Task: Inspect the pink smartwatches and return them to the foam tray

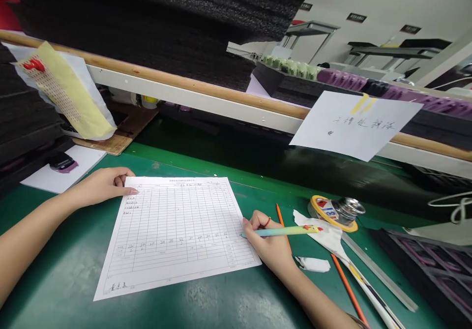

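Green counter (pixel 66 275) carries a form (pixel 173 233) lying between the hands: left hand (pixel 101 185) rests loosely curled on its top-left corner, right hand (pixel 267 240) grips a pen (pixel 283 230) at its right edge.

Printed form (pixel 173 233) on the green surface (pixel 66 275), left hand (pixel 101 185) pressing its corner at 10 o'clock, right hand (pixel 267 240) at its 3 o'clock edge gripping a pen (pixel 282 231), orange pencil (pixel 341 277), tape roll (pixel 332 212) and metal ruler (pixel 379 272) farther toward 3 o'clock
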{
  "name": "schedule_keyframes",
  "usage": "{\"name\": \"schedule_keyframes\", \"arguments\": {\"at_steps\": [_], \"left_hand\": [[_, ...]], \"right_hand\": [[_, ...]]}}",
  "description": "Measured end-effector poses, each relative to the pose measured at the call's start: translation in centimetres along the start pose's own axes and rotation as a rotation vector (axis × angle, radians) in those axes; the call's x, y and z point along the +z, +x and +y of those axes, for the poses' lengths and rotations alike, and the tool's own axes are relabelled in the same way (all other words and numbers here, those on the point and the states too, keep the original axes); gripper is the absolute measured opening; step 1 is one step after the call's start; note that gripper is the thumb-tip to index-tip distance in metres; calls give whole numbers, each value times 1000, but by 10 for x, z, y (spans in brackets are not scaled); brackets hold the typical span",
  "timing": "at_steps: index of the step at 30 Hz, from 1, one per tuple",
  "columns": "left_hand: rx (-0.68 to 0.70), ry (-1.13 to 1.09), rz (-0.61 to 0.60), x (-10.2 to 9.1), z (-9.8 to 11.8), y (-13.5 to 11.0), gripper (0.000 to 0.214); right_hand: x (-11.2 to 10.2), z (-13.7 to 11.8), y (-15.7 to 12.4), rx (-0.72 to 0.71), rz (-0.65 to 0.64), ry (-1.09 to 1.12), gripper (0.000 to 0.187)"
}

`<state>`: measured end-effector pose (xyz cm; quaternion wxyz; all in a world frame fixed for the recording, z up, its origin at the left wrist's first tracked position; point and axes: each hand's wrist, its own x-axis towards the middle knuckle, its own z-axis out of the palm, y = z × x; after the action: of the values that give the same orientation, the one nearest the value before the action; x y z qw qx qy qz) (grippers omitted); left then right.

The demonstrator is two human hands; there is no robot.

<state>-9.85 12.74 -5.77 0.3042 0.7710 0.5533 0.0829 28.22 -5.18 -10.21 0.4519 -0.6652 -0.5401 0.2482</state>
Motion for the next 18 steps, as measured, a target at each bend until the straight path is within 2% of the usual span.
{"name": "schedule_keyframes", "arguments": {"at_steps": [7, 12, 16, 18], "left_hand": [[-7, -11, -23, -2, 2, -2, 55], [19, -43, 0, -1, 0, -2, 53], [45, -86, 13, -2, 4, -3, 46], [55, -122, 25, -2, 8, -5, 43]], "right_hand": [[0, 0, 0, 61, 23, 85, 47], [-4, -2, 7, 127, 134, 198, 42], [-5, -4, 13, 175, 117, 227, 63], [-5, -5, 14, 191, 94, 221, 65]]}}
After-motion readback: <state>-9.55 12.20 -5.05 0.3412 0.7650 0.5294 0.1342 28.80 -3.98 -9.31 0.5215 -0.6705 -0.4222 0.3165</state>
